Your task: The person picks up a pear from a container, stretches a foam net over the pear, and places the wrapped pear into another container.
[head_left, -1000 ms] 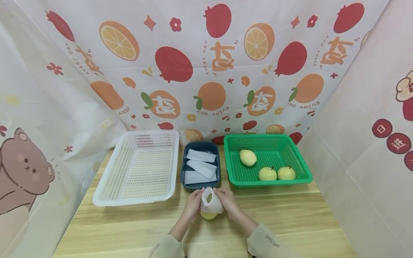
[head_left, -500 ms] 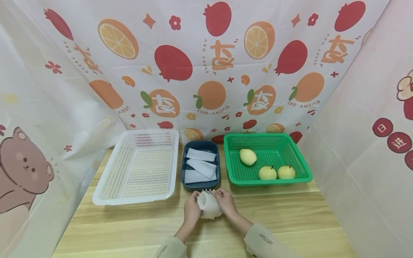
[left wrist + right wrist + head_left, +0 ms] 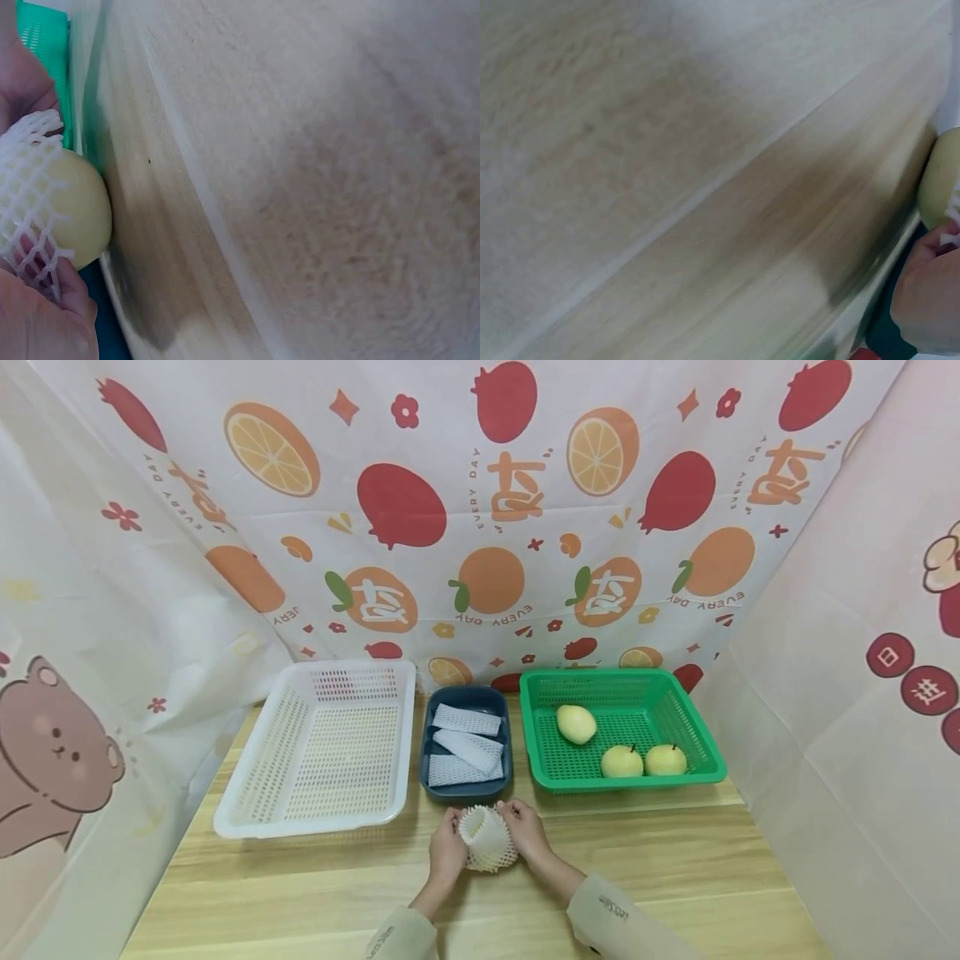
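Observation:
A white foam fruit net (image 3: 489, 843) is stretched over a pale yellow pear (image 3: 88, 210) in front of the blue tray. In the left wrist view the pear's lower part bulges bare out of the net's lacy edge. My left hand (image 3: 447, 850) grips the net from the left, its fingertips hooked at the mesh. On the other side my right hand (image 3: 527, 837) pinches the net's upper rim between thumb and fingers. The right wrist view catches only a strip of the pear (image 3: 936, 176) and part of the right hand (image 3: 930, 300).
A white basket (image 3: 247, 814) stands at the left. Behind the hands, a dark blue tray (image 3: 468, 792) holds several flat foam nets (image 3: 468, 722). To the right, a green basket (image 3: 637, 783) contains three pears (image 3: 576, 725). Wooden tabletop (image 3: 675, 860) extends around them; printed cloth hangs behind.
The net has come down over the pear, covering the yellow lower part that showed earlier in the head view. The hands stay on either side of it; trays and baskets keep their places.

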`<state>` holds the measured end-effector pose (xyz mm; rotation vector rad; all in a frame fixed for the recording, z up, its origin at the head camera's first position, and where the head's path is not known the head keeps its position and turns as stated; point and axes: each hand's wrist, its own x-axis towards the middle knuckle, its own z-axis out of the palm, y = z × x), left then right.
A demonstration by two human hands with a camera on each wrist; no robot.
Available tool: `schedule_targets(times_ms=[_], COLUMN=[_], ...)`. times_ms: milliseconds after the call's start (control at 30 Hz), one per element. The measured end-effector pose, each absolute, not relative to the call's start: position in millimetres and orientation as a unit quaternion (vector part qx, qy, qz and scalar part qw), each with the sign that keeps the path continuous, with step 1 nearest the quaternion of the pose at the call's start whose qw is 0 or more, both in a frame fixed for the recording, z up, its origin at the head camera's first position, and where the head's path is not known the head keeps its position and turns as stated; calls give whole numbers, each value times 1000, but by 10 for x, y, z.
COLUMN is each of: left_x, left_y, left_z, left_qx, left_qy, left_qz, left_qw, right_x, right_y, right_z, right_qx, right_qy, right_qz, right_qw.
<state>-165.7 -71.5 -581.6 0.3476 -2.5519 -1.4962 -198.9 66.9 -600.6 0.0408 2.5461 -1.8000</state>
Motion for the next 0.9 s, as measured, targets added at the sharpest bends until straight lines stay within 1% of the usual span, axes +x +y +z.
schedule_targets(times_ms=[200,433,600,900], left_x=[-1694,-1716,-1721,-1735], left_y=[-745,-764,-774,-787], left_z=[-5924,-5965,-5995,-6048], left_qx=[127,128,135,131], left_qy=[-852,-856,-854,-865], left_qz=[-502,-495,-495,-475], left_qw=[77,84,86,92], right_x=[-2017,-2054,-2042,-2040], right_y=[691,730,760,785], right_z=[-6070,-6099,-6134,-6192], right_qx=[0,-36,-45,-74], right_qy=[814,850,868,908], right_qz=[-580,-526,-494,-412], right_qw=[21,15,13,-25])
